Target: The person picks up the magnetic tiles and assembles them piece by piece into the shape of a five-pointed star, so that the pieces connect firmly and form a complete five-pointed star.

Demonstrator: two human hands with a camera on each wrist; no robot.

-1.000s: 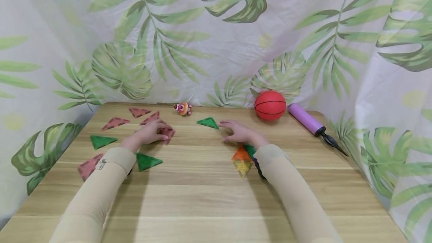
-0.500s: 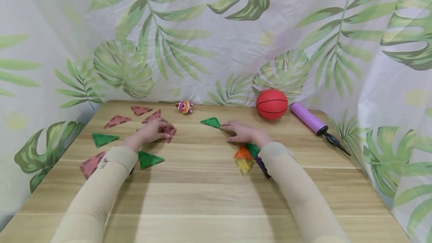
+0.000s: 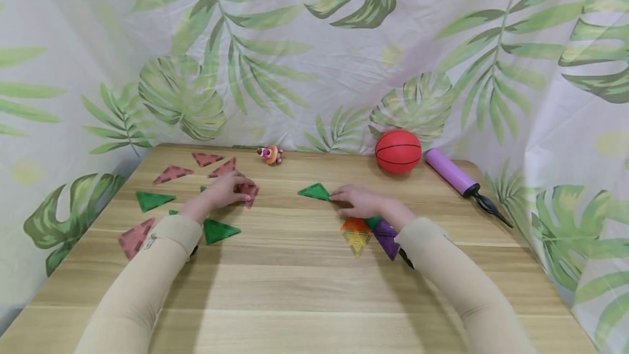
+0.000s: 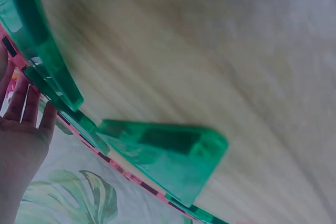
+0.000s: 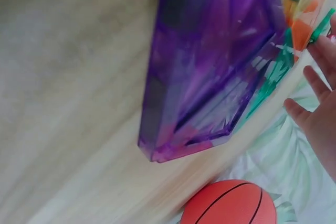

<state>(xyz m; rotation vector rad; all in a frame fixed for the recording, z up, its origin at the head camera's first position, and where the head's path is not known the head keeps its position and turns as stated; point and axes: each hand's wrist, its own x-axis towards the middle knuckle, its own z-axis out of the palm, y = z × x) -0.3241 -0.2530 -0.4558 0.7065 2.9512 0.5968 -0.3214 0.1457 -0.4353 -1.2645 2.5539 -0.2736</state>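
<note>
In the head view my left hand has thumb and fingers around a red triangular magnetic tile lying on the wooden table. My right hand pinches the near corner of a green triangular magnetic tile between its fingertips. Below my right wrist lie an orange tile, a yellow tile and a purple tile, with a green one partly covered by the hand. The purple tile looms large in the right wrist view. Beside my left forearm sits another green tile.
More red tiles and green tiles are spread on the left. A small toy figure, a red ball and a purple hand pump stand along the back, before a leaf-print cloth.
My right hand has come toward me and slightly right, drawing the green magnetic tile along. More of the purple tile now shows. My left hand stays at the red tile.
</note>
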